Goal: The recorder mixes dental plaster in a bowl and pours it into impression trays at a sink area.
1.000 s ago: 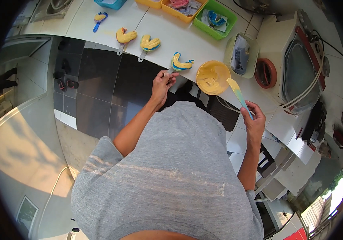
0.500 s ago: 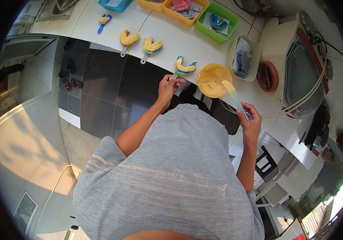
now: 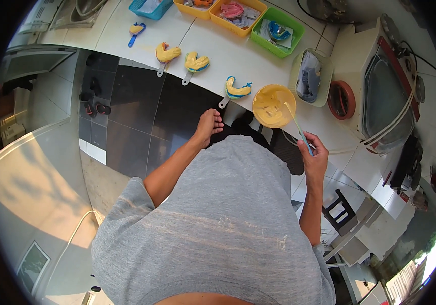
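The left grip (image 3: 209, 123) has drawn off the tray (image 3: 237, 92) left of the bowl (image 3: 269, 111), half-curled and empty, while the right grip (image 3: 315, 152) pinches the spatula (image 3: 300, 131), whose hard pressing might tip the bowl off the bench (image 3: 215, 53).

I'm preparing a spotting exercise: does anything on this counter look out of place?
Mildly odd: the handle of the paste tray nearest the yellow bowl juts past the edge of the counter, where it might get bumped.

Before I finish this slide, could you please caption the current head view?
The right hand holds a spatula over a yellow bowl; the left hand, empty, hovers near a paste-filled tray.
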